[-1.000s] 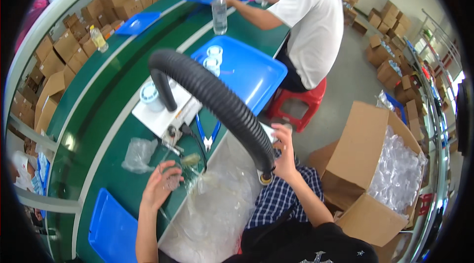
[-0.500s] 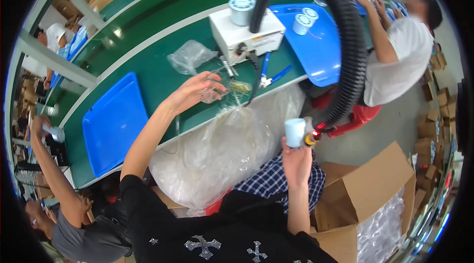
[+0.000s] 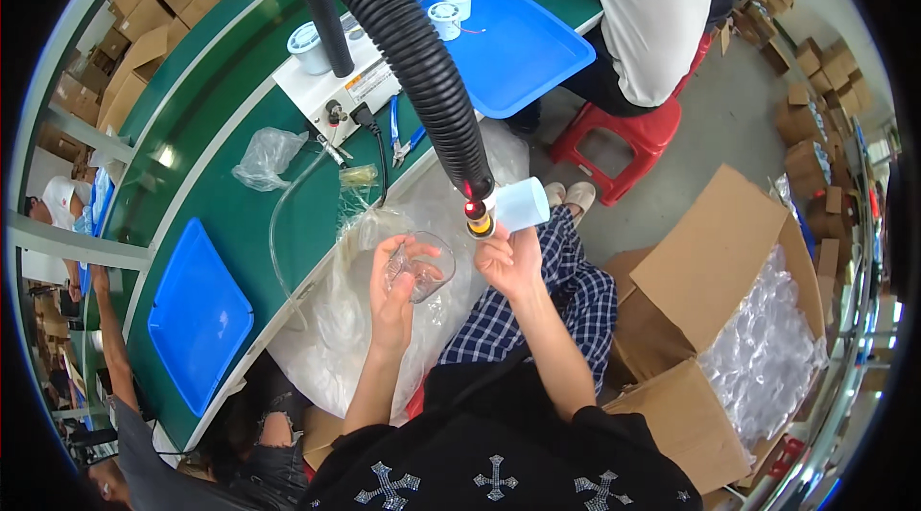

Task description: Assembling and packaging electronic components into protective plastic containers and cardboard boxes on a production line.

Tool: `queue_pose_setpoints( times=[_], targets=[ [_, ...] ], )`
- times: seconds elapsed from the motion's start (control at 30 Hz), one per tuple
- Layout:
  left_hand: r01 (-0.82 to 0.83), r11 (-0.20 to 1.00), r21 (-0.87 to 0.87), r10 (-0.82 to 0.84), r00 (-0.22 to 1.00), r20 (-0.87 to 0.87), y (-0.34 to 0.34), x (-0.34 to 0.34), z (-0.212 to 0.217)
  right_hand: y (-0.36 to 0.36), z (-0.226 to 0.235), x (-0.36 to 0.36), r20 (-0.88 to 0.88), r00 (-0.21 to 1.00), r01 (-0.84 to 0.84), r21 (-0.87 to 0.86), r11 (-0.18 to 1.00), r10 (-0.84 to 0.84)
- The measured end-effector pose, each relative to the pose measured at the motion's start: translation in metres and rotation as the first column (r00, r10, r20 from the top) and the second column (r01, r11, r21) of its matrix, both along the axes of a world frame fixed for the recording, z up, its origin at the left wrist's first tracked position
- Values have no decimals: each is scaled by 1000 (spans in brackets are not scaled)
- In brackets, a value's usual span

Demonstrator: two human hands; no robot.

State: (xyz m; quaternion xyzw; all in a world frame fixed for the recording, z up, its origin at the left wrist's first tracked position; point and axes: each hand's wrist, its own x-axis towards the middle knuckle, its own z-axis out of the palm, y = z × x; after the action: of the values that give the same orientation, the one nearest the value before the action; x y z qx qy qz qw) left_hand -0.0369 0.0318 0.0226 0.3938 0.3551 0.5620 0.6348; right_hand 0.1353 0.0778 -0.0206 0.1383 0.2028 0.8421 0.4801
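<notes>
My left hand (image 3: 390,295) is closed round a clear, see-through plastic cup (image 3: 434,266), its mouth tilted to the right. Close beside it, my right hand (image 3: 515,266) grips a light blue cylinder (image 3: 525,203) that lies on its side above the fingers. The nozzle (image 3: 479,221) of a thick black ribbed hose (image 3: 422,41) meets the cylinder's left end and shows a red light. The fingertips of my right hand are at the nozzle; whether they touch it I cannot tell.
The hose rises from a white box unit (image 3: 321,108) on the green table. Pliers (image 3: 405,139), a crumpled plastic bag (image 3: 268,159) and blue trays (image 3: 199,314) lie nearby. A large clear bag (image 3: 321,357) hangs at the table edge; an open carton (image 3: 705,290) stands right. Co-workers sit on both sides.
The view has shifted right. My left hand has brought the clear cup back from over the table to beside my right hand. The blue cylinder has tipped from upright onto its side.
</notes>
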Motion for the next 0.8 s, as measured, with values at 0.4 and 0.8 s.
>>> queue_pose_setpoints(
  times=[0.4,0.8],
  targets=[
    [-52,997,-62,45,993,-111,-13,6,-12,-28,3,8,969,20,139,240,961,-245],
    [470,875,118,-322,746,-583,-14,49,12,-144,59,83,301,-742,-542,255,801,-599]
  ],
)
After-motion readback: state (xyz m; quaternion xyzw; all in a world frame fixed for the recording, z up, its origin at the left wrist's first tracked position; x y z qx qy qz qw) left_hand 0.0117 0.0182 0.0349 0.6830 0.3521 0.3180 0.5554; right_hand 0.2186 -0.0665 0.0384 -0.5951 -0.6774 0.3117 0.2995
